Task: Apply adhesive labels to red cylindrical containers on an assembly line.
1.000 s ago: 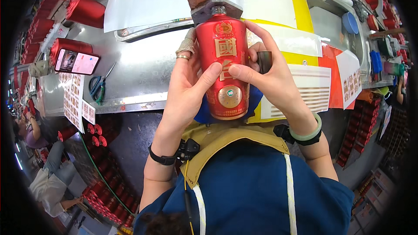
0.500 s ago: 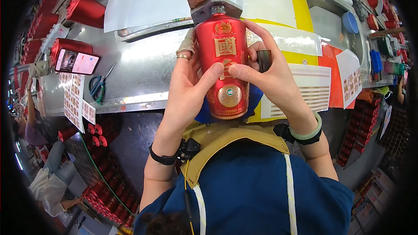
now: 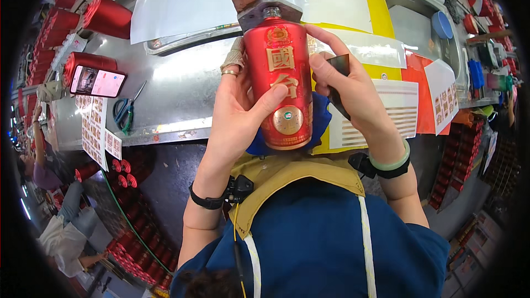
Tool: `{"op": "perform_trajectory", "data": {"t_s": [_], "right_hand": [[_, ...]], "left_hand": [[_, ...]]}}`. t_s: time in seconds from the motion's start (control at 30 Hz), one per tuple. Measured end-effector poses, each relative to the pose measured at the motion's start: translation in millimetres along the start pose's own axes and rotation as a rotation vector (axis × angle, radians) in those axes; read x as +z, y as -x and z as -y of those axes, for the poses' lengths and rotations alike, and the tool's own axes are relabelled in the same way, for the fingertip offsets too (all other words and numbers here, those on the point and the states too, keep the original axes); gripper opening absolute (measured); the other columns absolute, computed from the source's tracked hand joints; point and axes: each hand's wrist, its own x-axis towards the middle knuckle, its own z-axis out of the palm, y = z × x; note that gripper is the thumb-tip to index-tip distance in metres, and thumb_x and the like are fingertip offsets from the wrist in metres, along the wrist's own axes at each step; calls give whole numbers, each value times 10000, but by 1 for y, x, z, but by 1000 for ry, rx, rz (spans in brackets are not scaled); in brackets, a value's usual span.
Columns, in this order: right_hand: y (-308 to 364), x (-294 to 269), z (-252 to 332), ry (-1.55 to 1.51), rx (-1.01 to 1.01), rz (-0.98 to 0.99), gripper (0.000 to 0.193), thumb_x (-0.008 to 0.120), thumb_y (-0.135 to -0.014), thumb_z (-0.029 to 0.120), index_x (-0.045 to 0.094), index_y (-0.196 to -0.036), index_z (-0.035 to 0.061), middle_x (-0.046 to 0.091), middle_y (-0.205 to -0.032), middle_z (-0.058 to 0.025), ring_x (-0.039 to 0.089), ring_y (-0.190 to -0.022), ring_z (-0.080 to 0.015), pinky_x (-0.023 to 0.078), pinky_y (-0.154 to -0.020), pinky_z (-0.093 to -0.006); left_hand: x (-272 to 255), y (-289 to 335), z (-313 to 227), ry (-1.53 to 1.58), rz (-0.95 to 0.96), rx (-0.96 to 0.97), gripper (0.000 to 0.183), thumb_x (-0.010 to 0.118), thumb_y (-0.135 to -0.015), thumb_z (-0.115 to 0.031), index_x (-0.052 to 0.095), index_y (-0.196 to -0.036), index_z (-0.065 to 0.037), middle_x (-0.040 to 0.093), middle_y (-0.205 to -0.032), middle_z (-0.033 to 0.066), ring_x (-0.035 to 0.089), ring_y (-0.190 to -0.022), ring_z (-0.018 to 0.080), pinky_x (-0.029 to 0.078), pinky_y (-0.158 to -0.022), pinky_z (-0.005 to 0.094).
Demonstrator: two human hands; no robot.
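Observation:
A red bottle (image 3: 279,41) with gold relief lettering and a round gold emblem lies with its bare clear neck toward a metal block (image 3: 254,16). My left hand (image 3: 234,102) is wrapped along the bottle's left side, its thumb lying across the front; one finger has tape round it. At the bottle's right side, my right hand (image 3: 359,91) pinches a thin dark flat piece (image 3: 342,63) that looks like a scraper. Its index finger reaches to the bottle's shoulder. Beneath the bottle's lower end shows a blue cloth (image 3: 321,118).
Scissors (image 3: 126,107), a lit phone (image 3: 97,80) and decal sheets (image 3: 91,121) occupy the metal table's left side. To the right lie a striped sheet (image 3: 381,116), a red sheet (image 3: 422,88) and a blue bowl (image 3: 442,26). Many red bottles (image 3: 107,16) stand around; a person (image 3: 66,232) is at lower left.
My right thumb has lifted off the bottle's front and now presses on the dark piece, which has turned to show more of its length. My left hand keeps its hold on the bottle.

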Motion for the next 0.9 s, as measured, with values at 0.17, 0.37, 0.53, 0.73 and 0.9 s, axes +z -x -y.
{"op": "perform_trajectory", "data": {"t_s": [0.17, 0.37, 0.53, 0.73, 0.9], "right_hand": [[-2, -1, -5, -46, 55, -23, 555, 693, -989, 304, 517, -1476, 105, 565, -813, 47, 483, -724, -48, 401, -647, -208], [0, 1, -11, -66, 2, 39, 670, 757, -943, 187, 441, -1525, 84, 572, -889, 51, 500, -761, -42, 399, -681, -196], [-3, 1, -3, -87, 123, -2, 661, 780, -927, 210, 460, -1477, 34, 624, -887, 14, 570, -829, -60, 460, -747, -221], [-5, 5, -7, -147, 102, -2, 616, 777, -929, 222, 488, -1439, 33, 627, -891, 10, 588, -851, -63, 458, -738, -216], [-3, 4, -6, -180, 119, 3, 607, 772, -928, 192, 489, -1441, 36, 620, -884, 19, 589, -848, -59, 466, -753, -219]], "left_hand": [[1, 0, 2, 17, -8, -6, 729, 706, -933, -19, 302, -1539, 16, 506, -1448, 152, 529, -1328, 230, 447, -1118, 391], [2, 1, 1, -11, -8, -15, 726, 676, -937, 10, 297, -1557, 8, 494, -1471, 140, 515, -1343, 232, 425, -1135, 399], [1, -1, -2, -8, 17, -42, 733, 680, -937, 4, 292, -1559, 6, 497, -1466, 140, 517, -1339, 232, 424, -1135, 400], [3, 1, -1, 10, -9, -11, 731, 697, -933, -14, 310, -1552, -3, 503, -1463, 138, 532, -1326, 231, 440, -1121, 398], [4, 1, 1, 22, -30, -10, 726, 699, -931, -13, 317, -1548, -5, 510, -1460, 141, 568, -1289, 234, 473, -1088, 393]]}}
